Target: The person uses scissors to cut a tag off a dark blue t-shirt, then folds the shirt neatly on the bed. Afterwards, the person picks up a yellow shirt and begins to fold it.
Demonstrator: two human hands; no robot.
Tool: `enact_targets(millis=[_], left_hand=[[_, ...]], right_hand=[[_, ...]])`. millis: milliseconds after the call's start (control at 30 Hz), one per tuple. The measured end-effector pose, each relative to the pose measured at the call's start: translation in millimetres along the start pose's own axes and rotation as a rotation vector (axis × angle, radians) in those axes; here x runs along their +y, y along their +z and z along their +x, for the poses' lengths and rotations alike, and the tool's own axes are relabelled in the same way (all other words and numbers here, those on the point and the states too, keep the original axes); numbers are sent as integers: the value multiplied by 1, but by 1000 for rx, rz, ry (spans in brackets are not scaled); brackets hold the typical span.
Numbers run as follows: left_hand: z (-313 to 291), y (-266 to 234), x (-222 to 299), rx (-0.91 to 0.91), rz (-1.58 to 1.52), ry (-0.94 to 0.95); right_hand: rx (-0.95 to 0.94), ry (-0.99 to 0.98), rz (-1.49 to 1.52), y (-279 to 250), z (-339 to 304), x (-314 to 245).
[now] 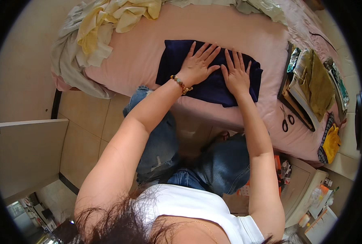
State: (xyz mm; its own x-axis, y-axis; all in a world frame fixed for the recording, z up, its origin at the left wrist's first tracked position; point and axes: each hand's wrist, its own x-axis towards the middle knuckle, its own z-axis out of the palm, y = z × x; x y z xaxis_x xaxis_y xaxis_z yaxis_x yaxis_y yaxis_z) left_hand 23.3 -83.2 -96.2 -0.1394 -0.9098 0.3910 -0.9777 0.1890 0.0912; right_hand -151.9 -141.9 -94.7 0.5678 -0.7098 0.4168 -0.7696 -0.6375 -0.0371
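Note:
A folded dark navy cloth (213, 90) lies flat near the front edge of the pink-covered bed (213, 24). My left hand (198, 65) rests on its middle-left part, palm down with the fingers spread; a beaded bracelet circles that wrist. On the cloth's right part my right hand (236, 74) lies flat too, its fingers apart and pointing to the far edge. The two thumbs come close to each other. Neither hand grips anything. Whether the cloth is a garment I cannot tell.
Crumpled yellow cloth (128, 16) and grey-white cloth (73, 61) lie at the far left. On the right are black-handled scissors (286, 120), a stack of folded cloths (315, 83) and a yellow cloth piece (332, 143). A cabinet (297, 179) stands at lower right, a door (26, 154) at left.

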Motion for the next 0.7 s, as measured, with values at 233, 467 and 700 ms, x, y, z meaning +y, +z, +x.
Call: enact_targets(millis=[233, 467, 700], left_hand=[[0, -3, 1, -17, -6, -25], [-7, -17, -15, -7, 109, -76], [-33, -22, -54, -19, 139, -281]], right_hand=[[-21, 17, 3, -3, -3, -2], [-29, 32, -3, -4, -4, 4], [-34, 33, -44, -4, -7, 6]])
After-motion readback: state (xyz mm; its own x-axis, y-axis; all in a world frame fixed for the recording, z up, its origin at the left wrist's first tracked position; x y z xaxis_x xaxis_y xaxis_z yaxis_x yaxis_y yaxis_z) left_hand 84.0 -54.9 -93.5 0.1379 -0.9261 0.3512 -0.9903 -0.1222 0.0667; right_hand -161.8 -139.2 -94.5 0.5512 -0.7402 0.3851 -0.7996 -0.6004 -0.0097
